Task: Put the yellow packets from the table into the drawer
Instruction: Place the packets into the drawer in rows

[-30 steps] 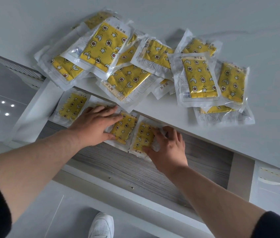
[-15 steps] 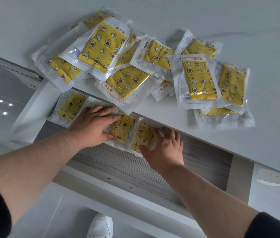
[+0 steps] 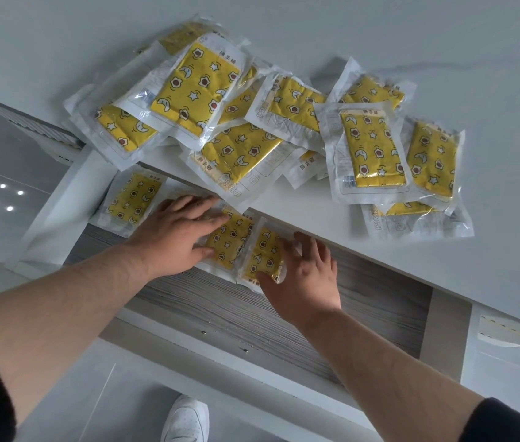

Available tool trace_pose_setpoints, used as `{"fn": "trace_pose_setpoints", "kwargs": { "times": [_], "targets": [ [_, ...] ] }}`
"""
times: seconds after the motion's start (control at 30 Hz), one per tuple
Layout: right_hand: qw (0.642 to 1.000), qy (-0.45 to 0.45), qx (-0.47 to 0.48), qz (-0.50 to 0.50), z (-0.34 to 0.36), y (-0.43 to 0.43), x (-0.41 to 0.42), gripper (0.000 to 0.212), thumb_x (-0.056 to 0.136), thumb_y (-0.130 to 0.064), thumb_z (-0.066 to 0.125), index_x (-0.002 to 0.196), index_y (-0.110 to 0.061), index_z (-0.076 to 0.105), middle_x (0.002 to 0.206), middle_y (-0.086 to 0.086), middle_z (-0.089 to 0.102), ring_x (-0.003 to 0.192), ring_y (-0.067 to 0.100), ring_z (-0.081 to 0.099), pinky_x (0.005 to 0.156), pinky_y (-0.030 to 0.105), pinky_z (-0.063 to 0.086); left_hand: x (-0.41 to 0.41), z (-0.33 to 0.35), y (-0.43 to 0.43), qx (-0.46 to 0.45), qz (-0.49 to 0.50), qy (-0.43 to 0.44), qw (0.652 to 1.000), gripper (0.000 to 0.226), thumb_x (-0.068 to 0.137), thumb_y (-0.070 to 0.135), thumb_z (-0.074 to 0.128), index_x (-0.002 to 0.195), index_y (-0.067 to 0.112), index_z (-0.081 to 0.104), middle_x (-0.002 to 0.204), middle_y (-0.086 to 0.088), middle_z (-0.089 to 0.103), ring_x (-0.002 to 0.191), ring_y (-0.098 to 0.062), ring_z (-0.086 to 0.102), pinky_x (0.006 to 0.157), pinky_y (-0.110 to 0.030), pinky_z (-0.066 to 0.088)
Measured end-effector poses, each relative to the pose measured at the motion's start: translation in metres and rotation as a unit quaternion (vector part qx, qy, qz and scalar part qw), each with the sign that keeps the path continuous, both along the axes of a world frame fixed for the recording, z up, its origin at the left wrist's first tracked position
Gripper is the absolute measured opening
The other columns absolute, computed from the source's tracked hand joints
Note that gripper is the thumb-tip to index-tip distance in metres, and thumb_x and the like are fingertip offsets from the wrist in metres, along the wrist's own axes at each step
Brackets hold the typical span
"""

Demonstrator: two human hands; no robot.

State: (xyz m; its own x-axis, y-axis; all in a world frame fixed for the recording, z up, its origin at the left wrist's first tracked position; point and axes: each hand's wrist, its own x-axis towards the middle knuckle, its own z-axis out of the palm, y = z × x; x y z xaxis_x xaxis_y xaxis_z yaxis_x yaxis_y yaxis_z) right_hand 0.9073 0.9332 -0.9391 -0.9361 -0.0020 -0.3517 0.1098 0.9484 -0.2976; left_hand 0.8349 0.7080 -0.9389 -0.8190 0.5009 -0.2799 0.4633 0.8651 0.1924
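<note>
Several yellow packets (image 3: pixel 371 151) in clear wrappers lie heaped on the white table (image 3: pixel 443 43) near its front edge. Below the edge the drawer (image 3: pixel 284 320) stands pulled out, its wood-grain floor showing. Three packets lie along its back: one at the left (image 3: pixel 132 199), a middle one (image 3: pixel 231 239) and a right one (image 3: pixel 263 255). My left hand (image 3: pixel 172 239) rests flat with straight fingers on the middle packet. My right hand (image 3: pixel 303 272) holds the right packet, thumb under its lower edge and fingers over its right side, tilting it up.
The drawer's white front rail (image 3: pixel 220 371) runs across below my forearms. A white shoe (image 3: pixel 185 421) stands on the grey floor underneath. Glossy grey floor (image 3: pixel 3 199) with light reflections lies to the left.
My right hand has shifted slightly left and lifted the right packet's edge so it tilts against the middle one. My left hand stays pressed on the middle packet.
</note>
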Motion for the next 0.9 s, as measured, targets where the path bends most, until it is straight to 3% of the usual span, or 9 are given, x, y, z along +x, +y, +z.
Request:
{"fn": "trace_pose_setpoints", "kwargs": {
  "times": [0.27,0.53,0.6,0.67,0.73,0.8,0.83,0.87,0.9],
  "targets": [
    [0.998,0.051,0.016,0.031,-0.008,0.006,0.002,0.062,0.073,-0.056,0.063,0.123,-0.02,0.062,0.128,0.008,0.059,0.118,0.035,0.052,0.101,0.049,0.04,-0.001,-0.004,0.009,0.003,-0.028,-0.003,1.0,0.067,0.085,0.044,0.063,0.144,0.026,0.038,0.155,0.004,0.029,0.143,-0.018,0.024,0.115,-0.037,0.014],
    [0.999,0.009,0.004,0.047,-0.011,0.006,-0.005,0.065,0.08,-0.057,0.061,0.135,-0.024,0.05,0.137,0.004,0.049,0.128,0.029,0.041,0.109,0.043,0.032,-0.005,-0.006,0.008,0.012,-0.02,-0.022,0.999,0.068,0.086,0.046,0.061,0.145,0.03,0.034,0.155,0.01,0.025,0.144,-0.012,0.019,0.115,-0.032,0.007],
    [0.999,0.009,-0.035,0.017,-0.007,0.003,-0.003,0.066,0.079,-0.053,0.065,0.136,-0.021,0.05,0.135,0.005,0.047,0.129,0.027,0.039,0.111,0.039,0.031,-0.003,-0.006,0.006,0.012,-0.019,-0.025,0.999,0.068,0.086,0.046,0.061,0.146,0.029,0.034,0.155,0.009,0.025,0.144,-0.013,0.018,0.116,-0.033,0.008],
    [0.982,0.018,-0.148,-0.114,0.003,-0.002,0.003,0.054,0.082,-0.04,0.068,0.129,-0.018,0.054,0.121,0.001,0.047,0.12,0.019,0.041,0.105,0.033,0.034,-0.001,-0.007,0.005,0.025,-0.016,-0.016,0.999,0.066,0.086,0.044,0.061,0.144,0.025,0.038,0.155,0.005,0.028,0.143,-0.016,0.023,0.115,-0.035,0.013],
    [0.892,0.002,-0.297,-0.341,0.011,-0.008,0.004,0.023,0.086,-0.023,0.058,0.105,-0.011,0.061,0.098,0.0,0.051,0.095,0.018,0.049,0.085,0.032,0.042,0.002,-0.006,0.003,0.069,0.004,-0.003,0.998,0.061,0.087,0.042,0.058,0.141,0.02,0.043,0.152,0.002,0.034,0.141,-0.019,0.03,0.113,-0.038,0.021],
    [0.738,-0.03,-0.42,-0.527,0.017,-0.01,0.002,0.011,0.076,-0.013,0.048,0.077,-0.004,0.054,0.077,0.014,0.049,0.075,0.023,0.043,0.068,0.037,0.039,0.002,-0.004,0.003,0.12,0.031,-0.005,0.992,0.056,0.088,0.04,0.048,0.138,0.016,0.048,0.148,0.002,0.042,0.138,-0.017,0.035,0.112,-0.04,0.031],
    [0.677,-0.029,-0.464,-0.571,0.018,-0.01,0.003,0.007,0.071,-0.011,0.045,0.07,-0.006,0.05,0.074,0.02,0.047,0.076,0.023,0.036,0.069,0.037,0.024,0.002,-0.004,0.004,0.137,0.039,-0.011,0.99,0.053,0.088,0.038,0.044,0.136,0.016,0.051,0.145,0.002,0.045,0.137,-0.015,0.037,0.111,-0.039,0.035],
    [0.638,-0.027,-0.487,-0.596,0.018,-0.011,0.001,0.009,0.071,-0.009,0.045,0.07,-0.005,0.053,0.078,0.028,0.051,0.082,0.018,0.033,0.071,0.034,0.027,0.001,-0.004,0.004,0.14,0.04,-0.019,0.989,0.051,0.089,0.036,0.042,0.134,0.015,0.053,0.144,0.002,0.048,0.136,-0.014,0.039,0.11,-0.038,0.036],
    [0.619,-0.025,-0.493,-0.611,0.019,-0.011,-0.001,0.016,0.076,-0.006,0.046,0.078,0.002,0.059,0.095,0.038,0.055,0.097,0.012,0.031,0.102,0.05,0.015,0.001,-0.005,0.003,0.134,0.036,-0.025,0.99,0.05,0.09,0.035,0.04,0.133,0.016,0.054,0.143,0.002,0.049,0.136,-0.014,0.038,0.11,-0.037,0.035]
  ]
}}
